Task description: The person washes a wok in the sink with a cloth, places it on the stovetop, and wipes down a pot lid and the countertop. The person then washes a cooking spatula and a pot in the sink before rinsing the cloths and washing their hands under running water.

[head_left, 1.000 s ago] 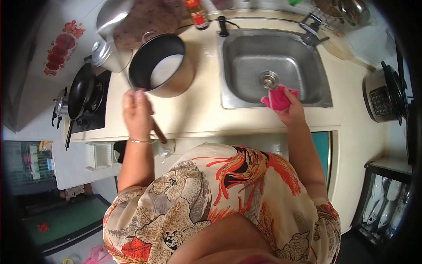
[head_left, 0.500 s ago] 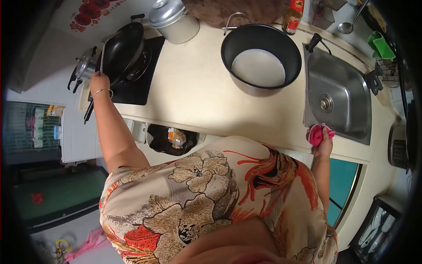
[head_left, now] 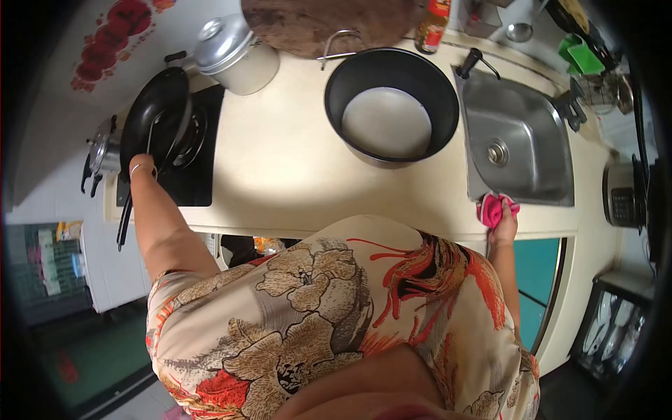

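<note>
Well apart, both closed. In left hand (head_left: 142, 163), gripped: thin metal-shafted utensil (head_left: 151, 131), over round black wok (head_left: 163, 91) on flat black cooktop (head_left: 197, 187). In right hand (head_left: 504, 227), clasped: crumpled bright-pink cloth (head_left: 494, 209), at front edge of rectangular stainless-steel sink (head_left: 528, 140). Between, on cream counter (head_left: 280, 168): large black-lined pot (head_left: 341, 91).

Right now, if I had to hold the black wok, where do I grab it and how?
Probably by the long handle of the black wok, coming from the person's own side: it's slim, and its end sticks out past the counter toward them. The short handle is on the far side, so likely harder to reach.
</note>
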A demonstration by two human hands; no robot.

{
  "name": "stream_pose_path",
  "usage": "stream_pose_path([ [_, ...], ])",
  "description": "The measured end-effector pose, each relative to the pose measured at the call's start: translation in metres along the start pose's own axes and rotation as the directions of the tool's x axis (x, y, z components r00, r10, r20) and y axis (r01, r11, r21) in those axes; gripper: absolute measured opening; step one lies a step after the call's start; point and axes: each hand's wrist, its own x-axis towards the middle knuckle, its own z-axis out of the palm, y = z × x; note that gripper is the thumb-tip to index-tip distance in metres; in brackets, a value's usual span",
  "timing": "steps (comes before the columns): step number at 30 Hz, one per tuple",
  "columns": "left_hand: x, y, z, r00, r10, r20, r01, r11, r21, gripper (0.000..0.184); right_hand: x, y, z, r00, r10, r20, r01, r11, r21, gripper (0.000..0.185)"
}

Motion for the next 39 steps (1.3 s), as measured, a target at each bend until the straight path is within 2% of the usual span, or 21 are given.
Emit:
stream_pose_path([
  [5,0.022,-0.003,0.020,0.998,-0.053,-0.014,0.053,0.998,-0.021,0.038,-0.009,-0.006,0.011,1.000,-0.007,-0.007,0.007,1.000,0.007,0.025],
  [7,0.025,-0.003,0.021,0.982,-0.186,-0.011,0.182,0.970,-0.163,0.036,-0.007,-0.006,0.010,1.000,-0.004,-0.023,0.004,1.000,-0.005,0.026],
  [10,0.039,-0.006,0.017,0.996,-0.069,-0.061,0.067,0.997,-0.039,0.037,0.008,-0.004,0.001,0.997,0.067,-0.029,-0.066,0.997,0.034,0.025],
  [11,-0.022,0.031,-0.023,0.996,-0.067,-0.059,0.064,0.997,-0.043,0.037,0.006,-0.010,0.006,0.998,0.062,-0.031,-0.061,0.998,0.032,0.025],
  [12,-0.096,0.068,-0.068,0.895,-0.302,-0.328,0.163,0.906,-0.390,0.039,-0.002,-0.022,0.016,0.996,0.073,0.045,-0.076,0.995,0.071,0.025],
  [13,-0.097,0.076,-0.069,0.831,-0.203,-0.518,-0.018,0.921,-0.390,0.040,-0.011,-0.034,0.028,0.989,0.082,0.119,-0.095,0.989,0.110,0.026],
  [14,-0.094,0.085,-0.071,0.718,-0.110,-0.687,-0.197,0.915,-0.351,0.041,-0.022,-0.048,0.046,0.992,0.016,0.126,-0.028,0.995,0.093,0.028],
  [15,-0.090,0.099,-0.069,0.663,-0.049,-0.747,-0.436,0.786,-0.438,0.038,-0.030,-0.061,0.061,0.992,0.016,0.123,-0.028,0.995,0.094,0.028],
  [17,-0.161,0.162,-0.088,0.680,0.065,-0.730,-0.635,0.550,-0.542,0.033,-0.040,-0.081,0.086,0.961,-0.042,0.272,0.005,0.991,0.136,0.030],
  [18,-0.165,0.188,-0.069,0.764,0.137,-0.630,-0.635,0.327,-0.700,0.030,-0.041,-0.084,0.095,0.960,-0.047,0.275,0.010,0.991,0.137,0.030],
  [19,-0.201,0.213,-0.069,0.546,0.262,-0.796,-0.822,0.351,-0.449,0.026,-0.042,-0.088,0.103,0.958,-0.045,0.285,0.014,0.994,0.109,0.032],
  [21,-0.269,0.256,-0.067,0.427,0.414,-0.804,-0.904,0.172,-0.391,0.023,-0.043,-0.088,0.112,0.955,-0.049,0.291,0.025,0.996,0.083,0.035],
  [23,-0.316,0.284,-0.062,0.098,0.450,-0.888,-0.995,0.037,-0.091,0.031,-0.043,-0.080,0.113,0.940,-0.071,0.334,0.068,0.997,0.022,0.036],
  [24,-0.331,0.295,-0.059,-0.015,0.485,-0.874,-0.999,-0.053,-0.012,0.036,-0.048,-0.078,0.112,0.938,-0.060,0.340,0.056,0.998,0.022,0.034],
  [25,-0.344,0.304,-0.049,-0.075,0.498,-0.864,-0.997,-0.036,0.065,0.039,-0.051,-0.077,0.107,0.941,-0.062,0.333,0.058,0.998,0.023,0.034],
  [27,-0.355,0.321,-0.035,-0.091,0.525,-0.846,-0.996,-0.062,0.068,0.038,-0.057,-0.073,0.095,0.941,-0.024,0.338,-0.013,0.994,0.107,0.032],
  [29,-0.354,0.336,-0.028,-0.118,0.459,-0.880,-0.993,-0.081,0.091,0.036,-0.068,-0.075,0.080,0.947,-0.016,0.321,-0.027,0.991,0.129,0.031],
  [30,-0.351,0.345,-0.028,-0.167,0.356,-0.919,-0.986,-0.081,0.148,0.037,-0.069,-0.075,0.069,0.963,-0.018,0.268,-0.020,0.990,0.138,0.031],
  [34,-0.358,0.362,-0.041,-0.214,0.321,-0.922,-0.973,-0.157,0.171,0.043,-0.074,-0.077,0.025,0.991,-0.018,0.135,-0.006,0.984,0.177,0.031],
  [37,-0.361,0.374,-0.058,-0.251,0.273,-0.929,-0.965,-0.139,0.220,0.051,-0.084,-0.084,0.000,0.999,-0.022,0.041,0.013,0.975,0.222,0.032],
  [39,-0.365,0.383,-0.075,-0.274,0.170,-0.947,-0.960,-0.103,0.260,0.054,-0.091,-0.092,-0.014,0.997,-0.082,0.000,0.080,0.974,0.214,0.035],
])
